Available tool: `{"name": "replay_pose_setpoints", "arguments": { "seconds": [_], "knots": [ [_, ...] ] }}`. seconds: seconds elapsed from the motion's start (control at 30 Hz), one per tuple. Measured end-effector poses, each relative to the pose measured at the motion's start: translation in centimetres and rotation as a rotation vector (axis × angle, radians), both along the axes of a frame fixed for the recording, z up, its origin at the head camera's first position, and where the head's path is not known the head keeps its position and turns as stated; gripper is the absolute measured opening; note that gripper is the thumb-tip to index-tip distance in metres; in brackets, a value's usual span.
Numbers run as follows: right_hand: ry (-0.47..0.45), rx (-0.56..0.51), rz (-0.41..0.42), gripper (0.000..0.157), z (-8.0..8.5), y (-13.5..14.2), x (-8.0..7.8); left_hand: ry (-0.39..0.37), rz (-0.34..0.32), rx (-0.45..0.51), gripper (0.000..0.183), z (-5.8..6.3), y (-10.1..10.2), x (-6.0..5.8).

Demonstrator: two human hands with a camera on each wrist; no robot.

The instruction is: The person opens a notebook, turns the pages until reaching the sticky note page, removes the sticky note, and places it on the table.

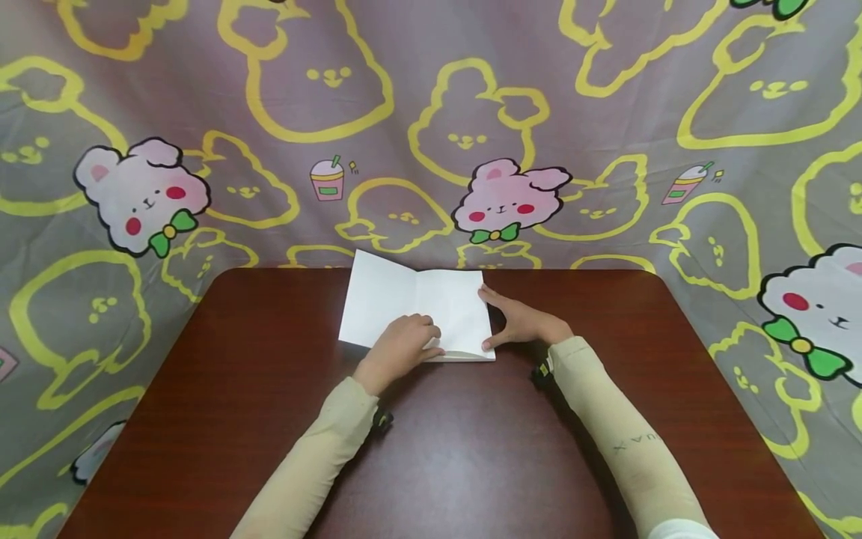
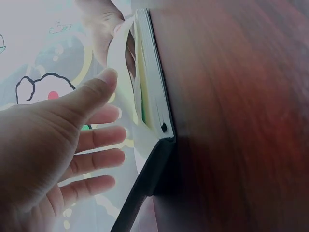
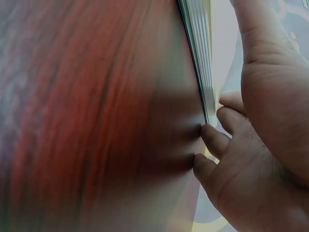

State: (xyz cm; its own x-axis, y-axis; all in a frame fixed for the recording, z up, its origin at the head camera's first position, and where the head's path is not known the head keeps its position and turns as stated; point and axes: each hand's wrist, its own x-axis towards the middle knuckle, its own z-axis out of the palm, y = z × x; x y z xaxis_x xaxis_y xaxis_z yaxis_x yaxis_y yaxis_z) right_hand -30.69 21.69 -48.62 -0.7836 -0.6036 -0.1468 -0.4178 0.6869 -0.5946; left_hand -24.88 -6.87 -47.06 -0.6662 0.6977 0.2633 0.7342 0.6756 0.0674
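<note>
- Left hand point(image 1: 400, 344): over the middle of the open book, fingers loosely extended, thumb apart from them, with no grasp closed round the paper.
- In the left wrist view, left thumb point(image 2: 99, 89) pointing toward the bowed near edge of a page; from these views, contact with the paper impossible to tell.
- Right hand point(image 1: 528, 318): spread wide at the right edge of the book, thumb near the near corner and another fingertip near the far corner.
- In the right wrist view, right-hand fingers point(image 3: 216, 140) beside the end of the page block, low over the tabletop.
- Between the hands, book point(image 1: 454, 307): open, near the far edge of the table, slightly left of its middle; white facing pages, right half flat, left half slanting upward.
- At the near side of the book, upper leaves arched above the stack; dark cover point(image 2: 157, 166) bent at the spine.
- On both forearms, pale sleeves point(image 1: 310, 449), with small dark devices point(image 1: 382, 421) at the wrists; faint lettering on the right sleeve.
- Beneath, table point(image 1: 431, 464): reddish brown, glossy, with rounded far corners.
- Behind, patterned cloth point(image 1: 377, 30): yellow outlined figures, white rabbits point(image 1: 144, 198) with green bows, pink cups point(image 1: 328, 182).
</note>
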Motion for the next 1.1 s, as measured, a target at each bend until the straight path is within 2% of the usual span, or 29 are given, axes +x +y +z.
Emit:
{"name": "replay_pose_setpoints", "arguments": {
  "seconds": [0.17, 0.5, 0.7, 0.83, 1.1],
  "knots": [
    [-0.011, -0.021, -0.006, 0.122, 0.06, 0.23, 0.12, -0.028, -0.002, 0.043, 0.020, -0.11, -0.30, 0.23],
    [-0.002, -0.005, -0.040, 0.123, -0.42, 0.69, 0.04, -0.053, 0.013, 0.068, 0.019, -0.30, -0.54, 0.39],
    [-0.005, -0.006, -0.066, 0.122, -0.69, 0.63, 0.11, -0.062, 0.014, 0.083, 0.011, -0.72, -0.10, 0.42],
    [-0.013, 0.002, -0.073, 0.120, -0.75, 0.59, 0.21, -0.071, 0.056, 0.117, 0.012, -0.62, 0.00, 0.63],
    [0.009, -0.040, -0.028, 0.115, -0.41, 0.07, 0.20, 0.007, 0.163, 0.242, 0.025, -0.85, 0.12, 0.82]
  ]
}}
